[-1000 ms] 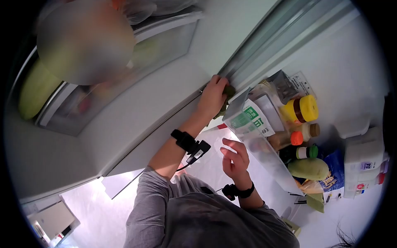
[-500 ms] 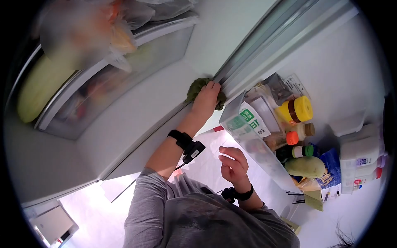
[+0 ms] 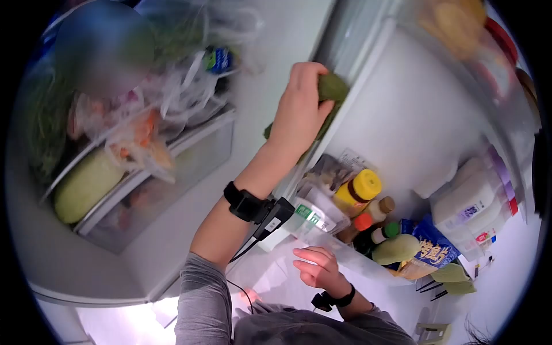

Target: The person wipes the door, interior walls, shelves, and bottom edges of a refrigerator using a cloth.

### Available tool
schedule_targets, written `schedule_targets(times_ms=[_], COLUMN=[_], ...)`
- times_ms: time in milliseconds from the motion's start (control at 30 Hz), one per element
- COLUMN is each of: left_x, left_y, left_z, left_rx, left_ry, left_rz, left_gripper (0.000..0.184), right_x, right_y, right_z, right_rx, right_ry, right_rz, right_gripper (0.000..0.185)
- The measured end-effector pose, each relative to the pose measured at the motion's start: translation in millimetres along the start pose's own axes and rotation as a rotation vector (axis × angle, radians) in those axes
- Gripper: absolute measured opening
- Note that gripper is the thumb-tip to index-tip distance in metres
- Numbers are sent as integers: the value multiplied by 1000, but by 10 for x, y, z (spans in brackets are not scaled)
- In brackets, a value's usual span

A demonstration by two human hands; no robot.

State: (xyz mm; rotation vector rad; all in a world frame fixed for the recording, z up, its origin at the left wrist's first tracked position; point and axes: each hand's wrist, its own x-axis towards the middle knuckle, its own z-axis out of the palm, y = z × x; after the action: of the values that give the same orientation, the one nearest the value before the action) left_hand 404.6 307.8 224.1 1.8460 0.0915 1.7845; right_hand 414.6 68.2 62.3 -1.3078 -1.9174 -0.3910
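Observation:
My left hand (image 3: 299, 109) is closed on a dark green cloth (image 3: 332, 87), pressing it along the inner edge between the refrigerator body and its door (image 3: 397, 109). Parts of the cloth stick out on both sides of the fingers. Lower down, my right hand (image 3: 318, 268) hangs in the air with loosely curled fingers, slightly apart, and nothing in it. Nearest to it is the clear door shelf (image 3: 339, 252), which holds a yellow-capped jar (image 3: 359, 191), bottles with orange and green caps, a pale green gourd (image 3: 397, 249) and a blue packet (image 3: 431, 241).
To the left, a large pale green melon (image 3: 89, 187) and plastic bags (image 3: 184, 92) of food lie above a clear drawer (image 3: 167, 190). White plastic containers (image 3: 466, 210) stand in the door at right. An upper door shelf (image 3: 486, 86) juts out at the top right.
My left hand has moved the cloth upward along the door edge. The view has shifted, showing more of the upper shelves. My right hand stays low and empty.

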Motion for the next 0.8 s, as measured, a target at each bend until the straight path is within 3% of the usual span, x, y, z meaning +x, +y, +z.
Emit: schedule_targets(times_ms=[167,333,467,633,800], left_x=[-420,-589,-129,960,987], left_y=[-222,-223,-38,286,266], left_z=[-6,-138,-79,96,141], left_rx=[91,26,29,29,-11], left_ry=[-115,-242,-187,33,19], left_rz=[-119,-189,-136,217,139], left_gripper=[44,35,35,32,31], right_x=[439,632,793,989,979], right_y=[-45,-37,-33,-74,-65], right_z=[-567,-683,-744,-860,-946], right_rx=[-148,-305,-314,-355,-334], right_ry=[62,160,149,153,190], right_rz=[-10,29,-26,-27,8], right_gripper=[38,32,33,33,36])
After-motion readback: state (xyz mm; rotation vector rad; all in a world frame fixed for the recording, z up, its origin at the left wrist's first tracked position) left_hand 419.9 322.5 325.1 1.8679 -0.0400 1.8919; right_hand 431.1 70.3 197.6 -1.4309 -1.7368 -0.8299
